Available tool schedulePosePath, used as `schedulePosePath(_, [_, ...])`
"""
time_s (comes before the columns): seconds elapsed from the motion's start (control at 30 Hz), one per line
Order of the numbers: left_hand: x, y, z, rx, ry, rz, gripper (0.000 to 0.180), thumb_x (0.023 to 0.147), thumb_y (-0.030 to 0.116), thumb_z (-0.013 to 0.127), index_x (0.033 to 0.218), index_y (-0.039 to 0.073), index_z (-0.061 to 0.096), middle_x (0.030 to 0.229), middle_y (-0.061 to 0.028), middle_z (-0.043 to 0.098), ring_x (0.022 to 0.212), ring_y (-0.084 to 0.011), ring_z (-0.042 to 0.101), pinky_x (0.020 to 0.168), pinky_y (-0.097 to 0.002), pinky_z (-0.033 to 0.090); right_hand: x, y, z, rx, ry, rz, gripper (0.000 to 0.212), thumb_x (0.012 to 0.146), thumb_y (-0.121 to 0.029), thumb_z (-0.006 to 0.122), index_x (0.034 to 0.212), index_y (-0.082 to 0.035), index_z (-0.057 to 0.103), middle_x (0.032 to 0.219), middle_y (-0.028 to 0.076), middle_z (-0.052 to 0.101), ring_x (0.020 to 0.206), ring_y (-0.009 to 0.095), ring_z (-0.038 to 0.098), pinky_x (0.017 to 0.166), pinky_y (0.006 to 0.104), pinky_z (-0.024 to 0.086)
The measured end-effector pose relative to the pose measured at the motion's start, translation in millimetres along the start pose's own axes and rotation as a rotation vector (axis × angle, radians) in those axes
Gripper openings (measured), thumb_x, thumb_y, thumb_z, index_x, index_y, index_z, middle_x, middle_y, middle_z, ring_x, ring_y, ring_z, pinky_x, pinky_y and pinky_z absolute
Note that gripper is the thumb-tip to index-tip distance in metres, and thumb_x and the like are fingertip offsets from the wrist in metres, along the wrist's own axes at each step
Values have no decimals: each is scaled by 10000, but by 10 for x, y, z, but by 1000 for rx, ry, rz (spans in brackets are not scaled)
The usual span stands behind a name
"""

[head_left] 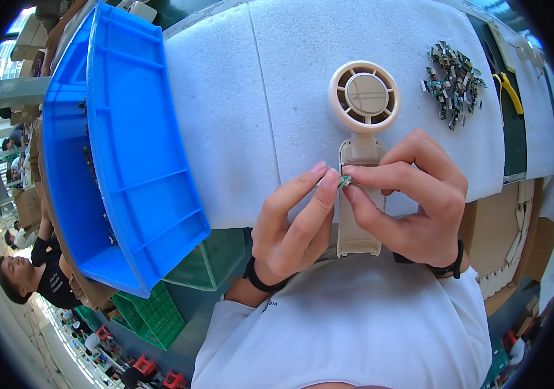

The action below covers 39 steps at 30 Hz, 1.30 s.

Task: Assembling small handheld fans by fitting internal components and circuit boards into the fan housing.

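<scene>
A small green circuit board (344,182) is pinched between my two hands, above the open handle of a cream handheld fan (360,223). My left hand (298,217) grips the board's left side with thumb and fingertips. From the other side, my right hand (413,201) holds it between thumb and forefinger. The fan's round head (366,96) points away from me, and its hollow handle shell lies toward my body on the white foam sheet (218,123). My fingers cover part of the handle and most of the board.
A pile of small circuit boards (452,83) lies at the far right of the foam, near yellow-handled pliers (509,94). The large blue bin (141,155) stands at the left, with green crates (150,318) below it. An open cardboard box (501,240) is at the right; a person (47,272) is beyond the bin.
</scene>
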State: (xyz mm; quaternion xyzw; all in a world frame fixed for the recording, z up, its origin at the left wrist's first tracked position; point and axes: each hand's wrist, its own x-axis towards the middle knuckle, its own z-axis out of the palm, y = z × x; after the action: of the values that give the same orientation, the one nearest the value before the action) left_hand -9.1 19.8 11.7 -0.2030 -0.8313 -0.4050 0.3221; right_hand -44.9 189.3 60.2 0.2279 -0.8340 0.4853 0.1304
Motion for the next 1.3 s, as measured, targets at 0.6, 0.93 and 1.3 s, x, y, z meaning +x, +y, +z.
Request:
schedulePosePath(0.6, [25,-24,20,34,39,16,426,742,-147,744,1151,-66,658,1143,-220,621,958,-302,686,790,-327,610,-96,9,148,27,80,8,352,642,74,815,971,-41,762,769,22,565,622,113,501,497,225,367])
schedulePosePath(0.93, [-32,-72,22,-22,24,43,371,748,-106,747,1110,-73,672,1130,-222,634,925,-313,693,765,-341,615,-100,97,13,-196,-23,-184,403,624,22,856,1006,-72,764,774,17,554,641,161,507,533,265,376])
schedulePosePath(1.3, [-21,-96,10,-41,26,68,352,757,-106,734,1102,-71,678,1126,-205,633,928,-307,694,757,-343,632,-115,89,39,-224,-31,-158,391,643,33,838,1014,-66,761,778,23,564,644,166,515,542,266,393])
